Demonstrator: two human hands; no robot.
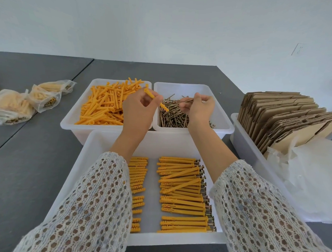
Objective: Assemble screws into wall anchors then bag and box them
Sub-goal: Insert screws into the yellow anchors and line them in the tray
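My left hand point(138, 110) holds one orange wall anchor point(151, 94) slantwise above the gap between the two back bins. My right hand point(199, 108) pinches a thin brass screw point(187, 101) over the screw bin point(223, 117), its tip pointing left toward the anchor. The left back bin point(70, 119) is heaped with loose orange anchors point(103, 106). The right one holds a pile of screws point(173, 116). The near white tray point(95, 147) carries two rows of assembled anchors with screws point(181, 193).
Filled clear bags point(42, 98) of assembled anchors lie at the left on the grey table point(36, 148). At the right a white bin point(242, 136) holds flat cardboard boxes point(287, 117) and crumpled clear bags point(311, 179).
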